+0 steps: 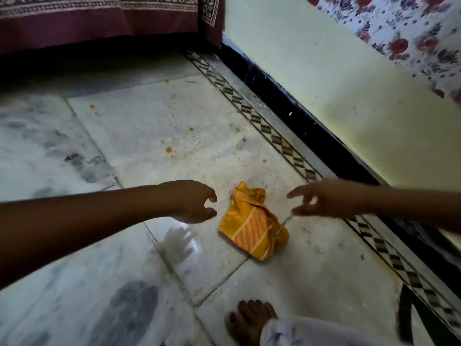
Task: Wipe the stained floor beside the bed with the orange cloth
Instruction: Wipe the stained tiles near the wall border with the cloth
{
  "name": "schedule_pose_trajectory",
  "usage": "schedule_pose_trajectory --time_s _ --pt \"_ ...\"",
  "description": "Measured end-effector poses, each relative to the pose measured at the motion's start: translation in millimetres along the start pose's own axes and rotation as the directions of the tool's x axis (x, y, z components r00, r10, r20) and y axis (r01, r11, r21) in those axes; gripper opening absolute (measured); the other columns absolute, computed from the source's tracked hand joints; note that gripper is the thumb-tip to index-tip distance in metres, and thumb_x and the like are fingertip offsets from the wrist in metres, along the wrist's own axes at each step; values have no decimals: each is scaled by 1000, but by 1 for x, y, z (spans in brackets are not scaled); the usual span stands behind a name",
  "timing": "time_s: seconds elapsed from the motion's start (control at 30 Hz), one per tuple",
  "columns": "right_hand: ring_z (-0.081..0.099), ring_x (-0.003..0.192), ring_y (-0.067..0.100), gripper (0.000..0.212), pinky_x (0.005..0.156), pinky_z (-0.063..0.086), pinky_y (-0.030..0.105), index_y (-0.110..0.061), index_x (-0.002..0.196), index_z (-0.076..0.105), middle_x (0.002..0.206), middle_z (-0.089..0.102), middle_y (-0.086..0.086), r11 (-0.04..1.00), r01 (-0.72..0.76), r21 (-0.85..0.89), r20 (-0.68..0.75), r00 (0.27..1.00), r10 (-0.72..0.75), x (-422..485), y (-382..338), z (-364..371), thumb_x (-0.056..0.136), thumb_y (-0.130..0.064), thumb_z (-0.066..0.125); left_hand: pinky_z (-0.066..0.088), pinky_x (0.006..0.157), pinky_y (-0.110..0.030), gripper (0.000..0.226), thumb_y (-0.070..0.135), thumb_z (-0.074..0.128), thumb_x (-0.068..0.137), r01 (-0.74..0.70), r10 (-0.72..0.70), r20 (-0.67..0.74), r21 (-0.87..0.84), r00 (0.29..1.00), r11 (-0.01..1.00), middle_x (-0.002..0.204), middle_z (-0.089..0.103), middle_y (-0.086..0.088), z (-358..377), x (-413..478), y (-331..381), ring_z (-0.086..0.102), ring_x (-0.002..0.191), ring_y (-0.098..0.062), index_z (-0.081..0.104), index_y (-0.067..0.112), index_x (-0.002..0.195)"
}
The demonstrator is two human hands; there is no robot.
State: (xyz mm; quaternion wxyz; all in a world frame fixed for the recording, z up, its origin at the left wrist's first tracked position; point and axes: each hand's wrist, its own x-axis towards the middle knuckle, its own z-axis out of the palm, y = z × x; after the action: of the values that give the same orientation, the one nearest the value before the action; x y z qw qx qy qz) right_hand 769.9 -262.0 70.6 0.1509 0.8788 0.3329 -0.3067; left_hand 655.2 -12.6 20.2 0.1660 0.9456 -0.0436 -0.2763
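Pickup step, we judge: our left hand [192,202] and right hand [331,199] flank the orange cloth [252,228], fingers [208,193] loose, empty. Next: grasp it, then wipe the stains [169,149] at eleven o'clock.

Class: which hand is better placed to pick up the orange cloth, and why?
Probably left. The left hand hangs nearer the orange cloth, fingers curved ready to grip; most orange stains lie on its side too. The right hand is close too.

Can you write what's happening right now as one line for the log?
orange cloth: crumpled on floor, not held | left hand: open, beside cloth | right hand: open, beside cloth | orange stains: not yet wiped
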Motion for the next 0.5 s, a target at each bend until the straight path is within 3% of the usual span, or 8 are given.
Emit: schedule_pose_trajectory --time_s 0.07,0.13,0.17,0.23,0.3,0.37,0.43,0.5 --pt "44 126 28 86 105 36 39 -38 147 13 146 34 11 983 -61 173 -56 996 72 42 -17 58 77 -71 52 32 94 -24 50 45 35 96 -6 -11 96 182 995 983 143 39 2 -14 0 11 38 130 -18 29 26 142" --pt "33 132 37 96 105 34 49 -42 146 5 153 18 14 952 -97 289 -188 970 156 74 -52 119 69 -79 49 34 94 -26 51 47 33 96 -7 -21 92 298 995 954 144 37 3 -15 3 15 38 130 -19 27 28 143" --pt "38 127 38 92 99 38 53 -40 147 12 151 22 15 965 -92 247 -312 935 169 80 -65 144 69 -77 45 35 96 -29 51 48 33 96 1 -26 73 323 997 946 144 37 2 -11 6 15 39 129 -20 27 28 143" --pt "54 109 37 79 80 48 50 -36 141 33 139 40 15 978 41 203 -497 865 67 57 -68 174 69 -66 46 36 99 -32 51 48 34 95 29 -42 32 344 999 939 143 36 0 2 20 16 40 127 -22 29 28 141" --pt "56 97 31 72 71 50 40 -39 134 41 129 43 12 970 241 31 -595 785 -175 36 -33 196 66 -61 52 37 98 -32 48 46 36 95 88 -77 -48 271 996 958 142 37 0 28 34 13 43 125 -22 34 26 139" --pt "55 92 29 71 67 50 37 -40 129 43 123 43 10 958 281 -60 -612 747 -258 32 22 210 62 -60 56 45 88 -32 41 39 38 94 101 -68 -267 112 961 989 134 49 1 64 46 11 54 113 -23 50 23 130" --pt "59 84 34 69 63 50 38 -35 127 45 118 42 12 989 136 65 -653 755 -62 48 64 204 62 -58 53 54 70 -32 42 36 39 83 99 -106 -453 -38 885 994 115 65 -3 97 52 10 66 90 -25 66 18 110" --pt "55 90 38 65 68 48 41 -29 128 47 121 45 16 964 -73 255 -668 707 230 85 72 178 68 -55 49 56 68 -34 43 31 39 80 142 -210 -556 -162 804 976 110 67 -6 125 60 11 66 88 -28 69 12 105"
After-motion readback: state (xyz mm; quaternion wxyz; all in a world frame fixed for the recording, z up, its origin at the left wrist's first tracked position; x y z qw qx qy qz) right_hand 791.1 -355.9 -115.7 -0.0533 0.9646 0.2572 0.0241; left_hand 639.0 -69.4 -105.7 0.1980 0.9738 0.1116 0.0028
